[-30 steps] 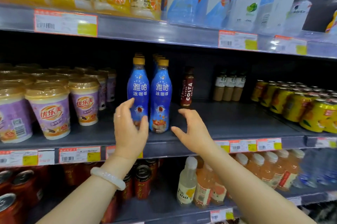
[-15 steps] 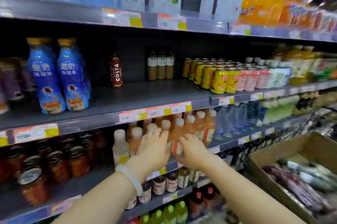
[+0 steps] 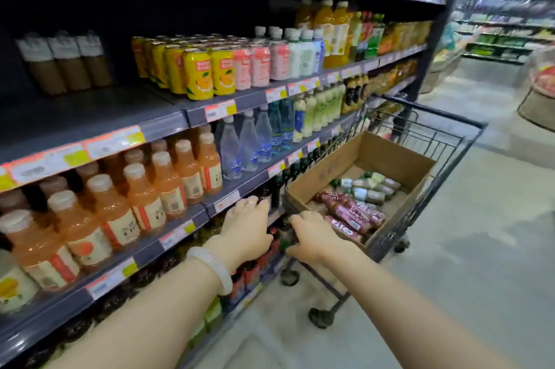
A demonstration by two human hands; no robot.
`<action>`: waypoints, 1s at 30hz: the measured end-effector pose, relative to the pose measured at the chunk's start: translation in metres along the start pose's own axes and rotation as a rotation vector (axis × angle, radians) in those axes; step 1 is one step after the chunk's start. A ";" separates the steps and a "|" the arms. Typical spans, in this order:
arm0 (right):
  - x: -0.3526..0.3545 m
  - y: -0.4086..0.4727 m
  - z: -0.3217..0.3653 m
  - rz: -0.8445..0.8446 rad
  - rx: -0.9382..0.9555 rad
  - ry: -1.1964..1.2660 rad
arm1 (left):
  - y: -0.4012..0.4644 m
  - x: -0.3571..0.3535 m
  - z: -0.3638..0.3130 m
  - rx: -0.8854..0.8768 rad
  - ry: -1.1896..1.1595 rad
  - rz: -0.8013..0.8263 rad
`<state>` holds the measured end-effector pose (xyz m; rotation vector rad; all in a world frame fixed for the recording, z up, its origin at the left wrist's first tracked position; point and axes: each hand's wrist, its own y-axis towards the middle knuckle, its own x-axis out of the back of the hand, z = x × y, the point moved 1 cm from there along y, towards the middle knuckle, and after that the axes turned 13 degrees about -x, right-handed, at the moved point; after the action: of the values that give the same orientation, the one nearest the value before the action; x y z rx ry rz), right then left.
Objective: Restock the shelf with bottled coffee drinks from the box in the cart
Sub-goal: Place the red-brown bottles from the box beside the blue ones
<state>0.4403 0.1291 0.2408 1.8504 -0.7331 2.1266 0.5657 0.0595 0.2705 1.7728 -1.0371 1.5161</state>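
A cardboard box [image 3: 387,155] sits in a dark wire cart [image 3: 432,140] beside the shelving. Inside lie several dark red Costa coffee bottles [image 3: 348,212] and, further back, pale-labelled coffee bottles [image 3: 369,188]. My right hand [image 3: 315,236] reaches out at the box's near corner, fingers loosely bent, holding nothing. My left hand [image 3: 246,227], with a white bracelet on the wrist, hangs in front of a lower shelf edge, fingers relaxed and empty. Three brown coffee bottles [image 3: 66,62] stand at the back of the dark middle shelf [image 3: 90,116].
Yellow cans [image 3: 195,71] and pink bottles [image 3: 258,65] fill the middle shelf to the right. Orange drink bottles [image 3: 144,188] and clear water bottles [image 3: 246,143] stand one shelf below. Grey aisle floor [image 3: 465,263] spreads right of the cart.
My view has swung right and down from the blue bottles to the cart. Both hands have dropped from the shelf front and moved toward the box.
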 end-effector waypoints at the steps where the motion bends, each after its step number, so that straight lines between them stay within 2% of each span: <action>1: -0.003 0.005 -0.013 0.011 -0.028 0.013 | 0.015 -0.003 -0.007 -0.025 0.005 0.007; 8: 0.000 0.062 -0.110 0.016 -0.249 0.090 | 0.135 -0.031 -0.052 -0.211 -0.009 0.118; 14: 0.024 0.138 -0.178 0.053 -0.377 0.079 | 0.242 -0.040 -0.069 -0.284 -0.060 0.141; 17: 0.024 0.175 -0.199 0.086 -0.402 0.107 | 0.282 -0.047 -0.067 -0.283 -0.098 0.152; 22: -0.006 0.224 -0.224 0.198 -0.428 0.119 | 0.322 -0.079 -0.057 -0.238 -0.132 0.285; 30: -0.047 0.287 -0.274 0.314 -0.415 0.143 | 0.365 -0.128 -0.054 -0.161 -0.167 0.410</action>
<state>0.0757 0.0312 0.1106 1.4254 -1.3819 2.0466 0.2211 -0.0652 0.1342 1.6630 -1.6393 1.4793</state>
